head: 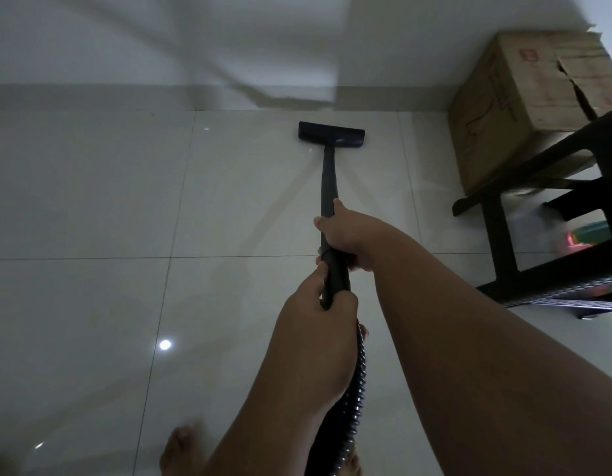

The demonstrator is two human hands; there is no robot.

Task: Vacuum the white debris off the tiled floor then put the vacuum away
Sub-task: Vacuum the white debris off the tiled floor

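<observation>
A black vacuum wand (328,180) runs from my hands forward to its flat black floor head (331,134), which rests on the pale tiled floor (91,201) close to the base of the white wall. My right hand (345,235) grips the wand higher up. My left hand (318,304) holds the thicker handle end just behind it. A ribbed black hose (357,389) hangs down from the handle between my arms. No white debris stands out on the dim, glossy tiles; only light reflections show.
A worn cardboard box (524,108) sits in the far right corner against the wall. A black chair or stool frame (538,235) stands at the right, with something colourful beneath it. My bare foot (180,451) shows at the bottom.
</observation>
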